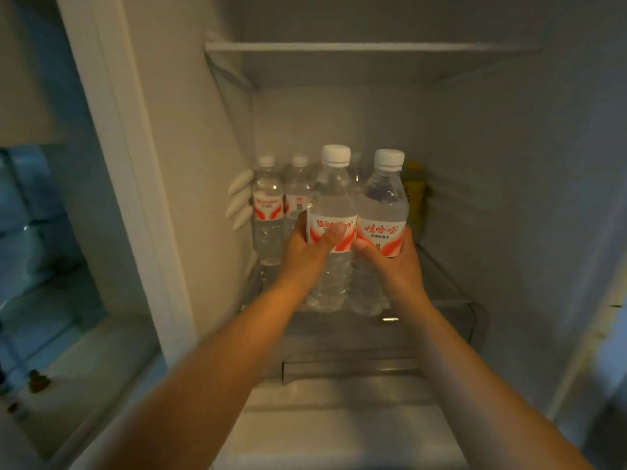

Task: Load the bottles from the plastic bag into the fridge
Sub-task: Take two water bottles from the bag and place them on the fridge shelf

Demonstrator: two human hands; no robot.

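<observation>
Both arms reach into the open fridge. My left hand [307,252] grips a clear water bottle [332,195] with a white cap and a red-white label. Pressed against its right side stands a second such bottle [385,198], which my right hand [395,262] grips at the label. Both bottles are upright at the glass shelf [451,293], near its front. Two more water bottles [268,205] [298,188] stand behind them at the left, and a yellow bottle [414,191] stands at the back right. The plastic bag is out of view.
An upper shelf [339,49] spans the fridge above the bottles. White pegs [239,201] stick out of the left inner wall. A drawer front [349,368] lies below the glass shelf. The left compartment [40,239] holds bluish packs.
</observation>
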